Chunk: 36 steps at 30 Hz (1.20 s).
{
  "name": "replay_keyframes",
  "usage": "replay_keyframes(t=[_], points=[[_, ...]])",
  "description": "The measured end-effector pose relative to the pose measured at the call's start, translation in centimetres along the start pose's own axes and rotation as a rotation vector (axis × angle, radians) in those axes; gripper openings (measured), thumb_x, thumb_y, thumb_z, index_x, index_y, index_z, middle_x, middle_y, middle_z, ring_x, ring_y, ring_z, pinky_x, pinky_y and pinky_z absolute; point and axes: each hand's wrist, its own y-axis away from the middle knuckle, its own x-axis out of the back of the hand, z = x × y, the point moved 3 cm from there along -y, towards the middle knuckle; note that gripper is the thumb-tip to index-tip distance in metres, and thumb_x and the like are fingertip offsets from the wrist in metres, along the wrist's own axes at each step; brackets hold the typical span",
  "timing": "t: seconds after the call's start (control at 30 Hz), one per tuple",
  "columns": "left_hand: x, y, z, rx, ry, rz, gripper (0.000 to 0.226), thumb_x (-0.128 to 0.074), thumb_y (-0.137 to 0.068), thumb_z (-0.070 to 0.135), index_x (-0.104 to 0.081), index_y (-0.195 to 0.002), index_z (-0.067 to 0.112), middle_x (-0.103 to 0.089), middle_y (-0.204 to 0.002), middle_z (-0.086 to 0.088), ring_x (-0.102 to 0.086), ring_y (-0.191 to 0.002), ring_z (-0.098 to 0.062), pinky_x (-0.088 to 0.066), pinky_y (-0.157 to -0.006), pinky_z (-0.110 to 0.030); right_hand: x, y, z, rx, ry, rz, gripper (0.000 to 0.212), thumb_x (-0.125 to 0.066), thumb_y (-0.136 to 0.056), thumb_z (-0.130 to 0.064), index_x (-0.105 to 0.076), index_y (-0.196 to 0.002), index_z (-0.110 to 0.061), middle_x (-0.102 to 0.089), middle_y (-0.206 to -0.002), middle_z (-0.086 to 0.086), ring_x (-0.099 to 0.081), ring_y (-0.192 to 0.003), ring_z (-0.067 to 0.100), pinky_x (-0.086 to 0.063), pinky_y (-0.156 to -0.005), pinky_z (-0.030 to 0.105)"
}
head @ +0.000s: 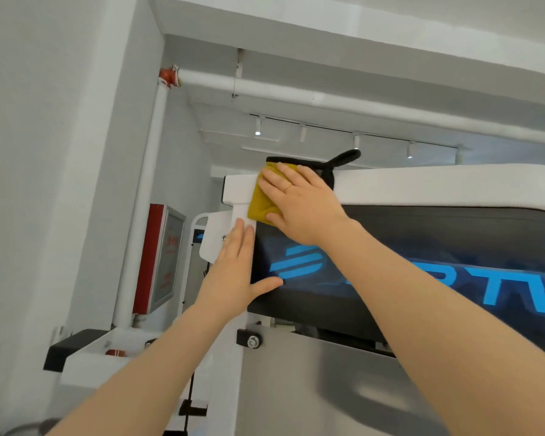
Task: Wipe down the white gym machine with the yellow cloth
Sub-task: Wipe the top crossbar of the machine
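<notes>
The white gym machine (438, 184) fills the right half of the head view, its top cover arching over a dark panel with blue letters. My right hand (299, 202) presses the folded yellow cloth (260, 204) flat against the machine's upper left corner, fingers straight and spread. My left hand (233, 272) rests flat on the white upright post just below, fingers straight and thumb out on the dark panel. A black strap (334, 163) lies over the top edge behind the cloth.
A white wall and pillar (60, 152) stand to the left, with a red-framed box (158, 256) beside a white pipe. White pipes and track lights run along the ceiling above. A grey metal panel (328, 388) sits below the dark panel.
</notes>
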Motion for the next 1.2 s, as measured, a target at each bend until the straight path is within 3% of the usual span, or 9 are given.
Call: replay_keyframes(t=[0.17, 0.3, 0.47, 0.57, 0.67, 0.83, 0.9, 1.03, 1.2], points=[[0.3, 0.1, -1.1, -0.033, -0.01, -0.03, 0.098, -0.053, -0.081, 0.058, 0.009, -0.148, 0.02, 0.02, -0.154, 0.005, 0.002, -0.143, -0.013, -0.016, -0.113, -0.03, -0.2, 1.6, 0.6, -0.187, 0.03, 0.167, 0.057, -0.025, -0.097, -0.044, -0.03, -0.146, -0.015, -0.031, -0.151, 0.006, -0.022, -0.142, 0.028, -0.005, -0.115, 0.045], [0.2, -0.1, -1.7, -0.078, -0.124, -0.005, 0.099, -0.051, -0.081, 0.059, 0.01, -0.147, 0.018, 0.015, -0.156, 0.001, 0.003, -0.144, -0.015, 0.0, -0.115, -0.033, -0.8, -1.9, -2.3, -0.088, -0.003, 0.104, 0.056, -0.021, -0.101, -0.041, -0.01, -0.15, -0.018, -0.01, -0.158, 0.002, -0.001, -0.146, 0.023, 0.006, -0.115, 0.044], [0.1, -0.4, -2.0, -0.117, 0.039, 0.081, 0.095, -0.066, -0.075, 0.052, -0.012, -0.147, 0.021, -0.018, -0.153, 0.002, -0.02, -0.139, -0.015, -0.014, -0.117, -0.037, -2.3, -6.0, -6.6, 0.003, -0.006, 0.042, 0.053, -0.021, -0.102, -0.035, -0.006, -0.151, -0.019, -0.001, -0.159, 0.0, 0.006, -0.145, 0.022, 0.01, -0.114, 0.043], [0.1, -0.3, -1.8, -0.11, 0.027, 0.07, 0.102, -0.065, -0.075, 0.053, -0.003, -0.149, 0.019, -0.007, -0.156, 0.0, -0.015, -0.141, -0.015, -0.016, -0.115, -0.033, -1.9, -4.4, -5.1, 0.002, -0.018, 0.044, 0.053, -0.021, -0.102, -0.035, -0.008, -0.151, -0.019, -0.003, -0.158, 0.0, 0.004, -0.145, 0.019, 0.008, -0.115, 0.04], [0.1, -0.1, -1.8, -0.072, -0.044, 0.052, 0.103, -0.058, -0.079, 0.056, 0.006, -0.148, 0.016, 0.006, -0.157, 0.0, -0.006, -0.143, -0.015, -0.008, -0.115, -0.029, -1.9, -0.3, -3.0, -0.042, -0.007, 0.139, 0.051, -0.029, -0.1, -0.034, -0.026, -0.148, -0.016, -0.021, -0.155, 0.003, -0.013, -0.145, 0.022, -0.003, -0.116, 0.041], [-1.2, 2.2, -2.3, 0.058, 0.107, 0.088, 0.091, -0.059, -0.083, 0.047, -0.005, -0.148, 0.012, -0.003, -0.157, 0.001, -0.008, -0.142, -0.013, -0.01, -0.113, -0.023, -2.2, 1.4, -2.6, -0.051, 0.025, 0.152, 0.055, -0.025, -0.09, -0.037, -0.055, -0.13, -0.015, -0.052, -0.136, 0.005, -0.045, -0.13, 0.026, -0.023, -0.111, 0.044], [-2.0, 4.1, -3.4, 0.117, 0.198, 0.098, 0.086, -0.061, -0.085, 0.04, -0.009, -0.148, 0.015, -0.015, -0.154, 0.001, -0.018, -0.139, -0.013, -0.021, -0.111, -0.026, -1.8, 0.8, -3.5, 0.0, 0.063, 0.142, 0.054, -0.024, -0.092, -0.038, -0.054, -0.132, -0.017, -0.05, -0.138, 0.003, -0.043, -0.132, 0.026, -0.024, -0.112, 0.045], [-3.6, 8.3, -5.9, 0.226, 0.306, 0.113, 0.081, -0.064, -0.084, 0.033, -0.014, -0.147, 0.022, -0.039, -0.137, 0.004, -0.043, -0.116, -0.006, -0.039, -0.09, -0.023, -3.2, 0.2, -7.8, 0.219, 0.035, -0.014, 0.049, -0.021, -0.101, -0.039, -0.024, -0.148, -0.023, -0.016, -0.157, -0.001, -0.004, -0.145, 0.023, 0.005, -0.115, 0.043], [-6.3, 12.3, -6.0, 0.29, 0.405, 0.005, 0.062, -0.065, -0.083, 0.032, -0.034, -0.137, 0.025, -0.052, -0.119, 0.008, -0.048, -0.094, 0.0, -0.043, -0.087, -0.022, -5.5, 3.4, -13.3, 0.486, 0.018, -0.057, 0.043, -0.024, -0.101, -0.038, -0.049, -0.131, -0.021, -0.042, -0.144, -0.001, -0.019, -0.141, 0.024, 0.003, -0.116, 0.042]])
